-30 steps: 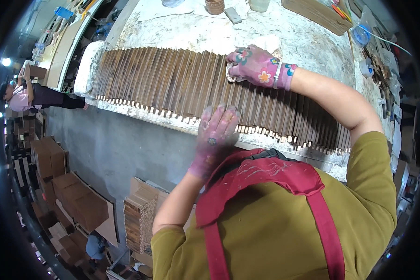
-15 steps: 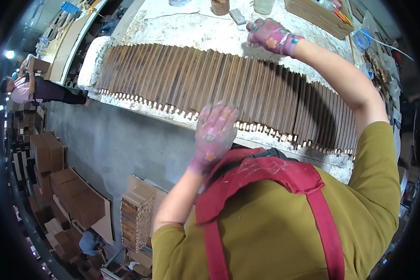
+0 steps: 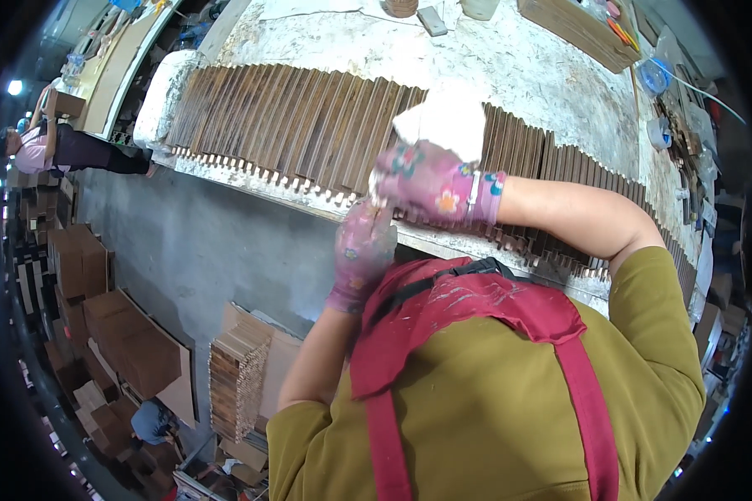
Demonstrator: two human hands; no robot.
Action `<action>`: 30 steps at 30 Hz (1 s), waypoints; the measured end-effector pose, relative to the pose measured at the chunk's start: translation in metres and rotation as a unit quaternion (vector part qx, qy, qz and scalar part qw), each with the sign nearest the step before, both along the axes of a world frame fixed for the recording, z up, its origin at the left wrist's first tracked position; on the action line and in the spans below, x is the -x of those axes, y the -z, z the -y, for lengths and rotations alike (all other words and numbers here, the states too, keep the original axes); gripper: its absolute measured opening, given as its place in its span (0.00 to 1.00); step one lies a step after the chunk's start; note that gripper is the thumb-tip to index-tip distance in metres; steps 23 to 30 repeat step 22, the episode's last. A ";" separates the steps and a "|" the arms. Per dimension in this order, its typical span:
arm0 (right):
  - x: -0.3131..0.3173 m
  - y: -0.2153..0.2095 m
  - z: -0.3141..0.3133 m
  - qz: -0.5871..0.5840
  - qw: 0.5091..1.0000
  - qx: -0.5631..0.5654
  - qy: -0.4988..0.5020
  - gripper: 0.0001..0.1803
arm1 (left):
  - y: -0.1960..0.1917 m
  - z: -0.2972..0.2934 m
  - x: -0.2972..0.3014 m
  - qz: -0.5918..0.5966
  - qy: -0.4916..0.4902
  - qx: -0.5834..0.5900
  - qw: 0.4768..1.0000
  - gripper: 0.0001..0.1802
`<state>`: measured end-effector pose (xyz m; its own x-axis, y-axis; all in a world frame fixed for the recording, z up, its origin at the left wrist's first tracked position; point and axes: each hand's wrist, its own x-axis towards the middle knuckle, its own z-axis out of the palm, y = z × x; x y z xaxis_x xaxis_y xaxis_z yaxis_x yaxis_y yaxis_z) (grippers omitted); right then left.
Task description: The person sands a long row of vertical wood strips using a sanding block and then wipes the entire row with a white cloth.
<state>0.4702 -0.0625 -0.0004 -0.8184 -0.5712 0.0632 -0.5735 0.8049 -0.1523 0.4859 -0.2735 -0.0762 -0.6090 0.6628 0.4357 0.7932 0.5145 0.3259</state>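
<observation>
Both my hands wear pink flowered gloves and meet over the near edge of a long row of dark brown wooden strips (image 3: pixel 259 113), packed side by side on the table. My right hand (image 3: pixel 430 184) is closed on a white cloth-like piece (image 3: pixel 447 121), which sticks out beyond it over the strips. Against the right hand's fingers, my left hand (image 3: pixel 365 246) has its fingers drawn together. A bit of white shows where the hands meet, but what the left fingers grip is hidden. The strips' pale ends (image 3: pixel 267 177) line the near side.
A white wrapped block (image 3: pixel 160 104) stands at the row's left end. Toward the back are a grey block (image 3: pixel 432 21), a jar (image 3: pixel 480 7) and a cardboard box (image 3: pixel 581 33). Cartons (image 3: pixel 129 342) and stacked strips (image 3: pixel 234 384) stand on the floor. Another person (image 3: pixel 75 150) carries a box at left.
My right hand has come from the table's far side back to my left hand, now with the white piece. The left hand has gone from spread fingers to drawn-in ones.
</observation>
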 end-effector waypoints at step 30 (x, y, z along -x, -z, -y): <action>0.042 -0.039 -0.029 -0.012 0.992 0.046 0.120 0.17 | -0.003 -0.007 0.032 -0.043 -0.030 -0.001 0.999 0.29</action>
